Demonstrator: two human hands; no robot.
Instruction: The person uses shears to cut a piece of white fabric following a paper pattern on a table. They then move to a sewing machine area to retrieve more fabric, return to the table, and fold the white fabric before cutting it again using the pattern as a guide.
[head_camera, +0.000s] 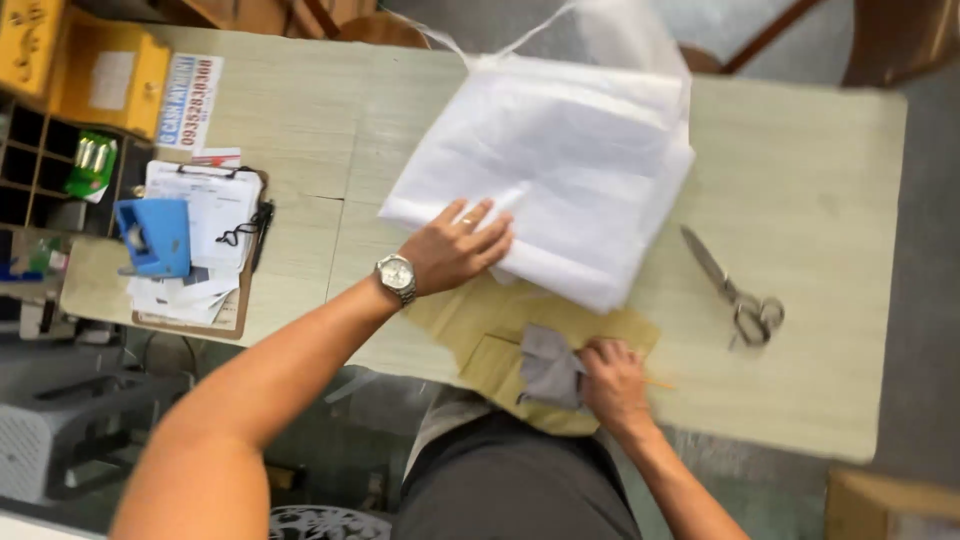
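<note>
Your left hand (458, 245), a wristwatch (396, 276) on its wrist, lies flat with fingers spread on the lower left edge of the folded white fabric stack (560, 165), which fills the upper centre of the frame. Your right hand (612, 380), at lower centre, is closed around a small grey cloth piece (548, 366), pinching it against the tan paper pattern (480, 325) lying under the fabric's near edge. Scissors (735, 290) lie well apart to the right on the pale wooden table (820, 200). A clipboard (205, 250) with papers sits at the left.
</note>
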